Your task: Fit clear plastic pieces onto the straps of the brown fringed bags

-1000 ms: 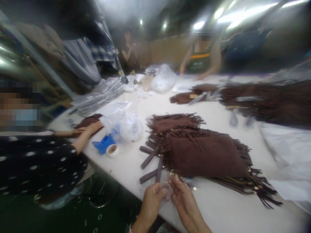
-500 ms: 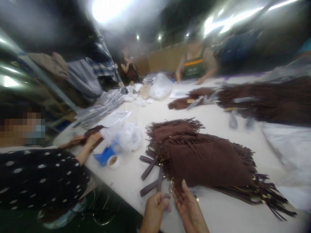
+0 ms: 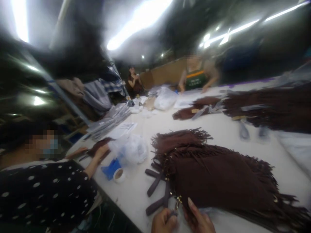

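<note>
A stack of brown suede fringed bags (image 3: 213,174) lies on the white table (image 3: 218,124) in front of me, its dark straps (image 3: 155,184) pointing left. At the bottom edge my left hand (image 3: 164,222) is closed in a pinch on a small piece next to a gold clasp (image 3: 178,202) at the bags' near corner; I cannot make the piece out. My right hand (image 3: 200,220) sits beside it with fingers curled toward the clasp, one finger raised against the suede. Both hands are partly cut off by the frame edge.
A person in a dotted black top (image 3: 43,194) works at the left, a hand on a brown piece (image 3: 99,147). Near them lie a blue tape dispenser (image 3: 112,169), a tape roll (image 3: 119,174) and a clear plastic bag (image 3: 133,149). More brown fringed bags (image 3: 267,106) pile at the right. Two people stand at the far end.
The view has tilted upward, so my hands sank to the bottom edge. My hands stay together at the bags' near corner by the clasp. The seated person's hand stays on the brown piece.
</note>
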A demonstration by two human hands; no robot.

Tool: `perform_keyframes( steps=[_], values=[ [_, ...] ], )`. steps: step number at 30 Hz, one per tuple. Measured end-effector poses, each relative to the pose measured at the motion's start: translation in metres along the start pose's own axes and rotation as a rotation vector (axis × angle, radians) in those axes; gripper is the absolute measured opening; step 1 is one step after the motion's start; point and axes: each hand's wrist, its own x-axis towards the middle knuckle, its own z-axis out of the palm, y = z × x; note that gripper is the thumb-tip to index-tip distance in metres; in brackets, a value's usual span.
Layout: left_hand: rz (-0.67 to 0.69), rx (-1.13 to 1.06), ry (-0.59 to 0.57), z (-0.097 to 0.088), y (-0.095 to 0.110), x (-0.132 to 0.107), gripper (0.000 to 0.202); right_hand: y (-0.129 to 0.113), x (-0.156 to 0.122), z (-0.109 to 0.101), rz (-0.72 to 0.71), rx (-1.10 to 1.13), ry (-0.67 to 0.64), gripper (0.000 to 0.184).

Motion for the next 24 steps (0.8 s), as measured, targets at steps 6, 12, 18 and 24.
perform_keyframes(
  steps=[6,12,18,24],
  values=[
    [-0.010,-0.083,-0.034,0.002,0.009,-0.018,0.024,-0.005,-0.022,0.012,-0.037,0.111,0.006,0.043],
    [-0.013,-0.107,-0.037,0.001,0.014,-0.017,0.025,-0.011,-0.025,0.016,-0.092,0.016,-0.012,0.050],
    [0.038,-0.061,-0.012,0.008,0.017,-0.013,0.027,-0.009,-0.021,0.012,-0.127,-0.073,-0.016,0.057],
    [0.078,0.039,-0.004,0.009,0.021,-0.016,0.035,-0.011,-0.020,0.013,-0.136,-0.146,-0.012,0.049]
  ],
)
